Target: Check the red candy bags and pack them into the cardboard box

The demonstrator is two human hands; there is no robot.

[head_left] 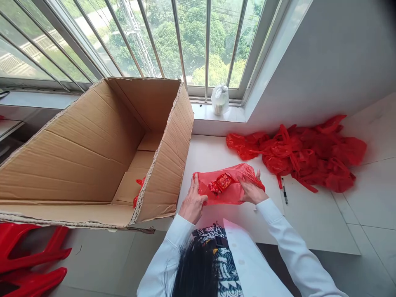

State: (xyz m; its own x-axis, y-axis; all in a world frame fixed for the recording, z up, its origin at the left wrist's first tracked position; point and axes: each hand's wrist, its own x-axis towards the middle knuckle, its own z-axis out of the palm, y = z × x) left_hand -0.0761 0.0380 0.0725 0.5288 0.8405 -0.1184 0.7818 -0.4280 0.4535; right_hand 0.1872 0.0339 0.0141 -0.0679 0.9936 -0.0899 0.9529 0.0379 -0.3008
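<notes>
A red plastic bag lies on the white table in front of me, with a small red-and-gold packet showing through it. My left hand grips the bag's left edge, fingers closed on the plastic. My right hand holds the bag's right side, fingers pressed on it. Both white sleeves reach in from below.
A large open cardboard box stands to the left, something red inside it. A heap of red plastic bags lies at the right. A black pen rests beside it. A white bag sits on the windowsill. Red plastic furniture is at bottom left.
</notes>
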